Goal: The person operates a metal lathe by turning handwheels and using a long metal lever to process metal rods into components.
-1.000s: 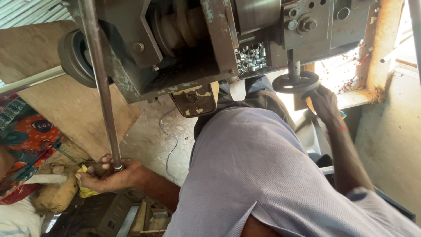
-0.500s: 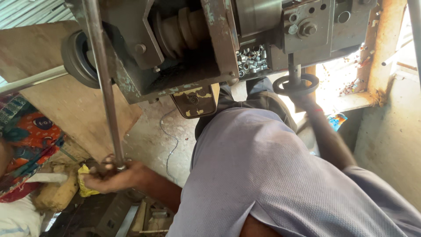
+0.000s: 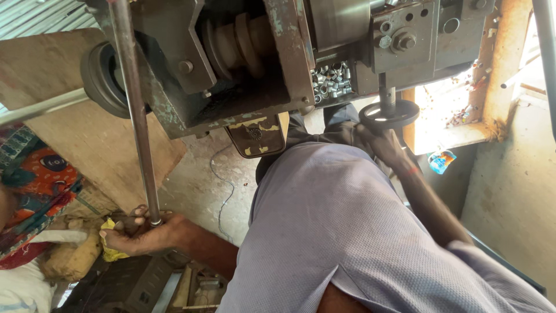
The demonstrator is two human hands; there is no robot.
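My left hand [image 3: 142, 232] is closed around the lower end of a long steel rod [image 3: 134, 110], which runs up into a worn grey-green machine [image 3: 243, 64]. A yellow cloth [image 3: 110, 246] lies under that hand. My right hand [image 3: 387, 149] reaches up to a small black handwheel [image 3: 389, 115] on the machine's side, with its fingers on the wheel's lower rim. My lilac shirt [image 3: 347, 232] fills the lower middle and hides my lap.
A tray of several small metal sleeves [image 3: 331, 78] sits in the machine. A black pulley [image 3: 98, 78] is at the left beside a wooden board [image 3: 69, 139]. Patterned cloth [image 3: 35, 185] and sacks lie lower left. A plaster wall [image 3: 509, 191] and sunlit ledge [image 3: 452, 124] stand right.
My right hand has slid left, from beside the handwheel to directly beneath it. The left hand has stayed on the rod's end; the view has shifted slightly.
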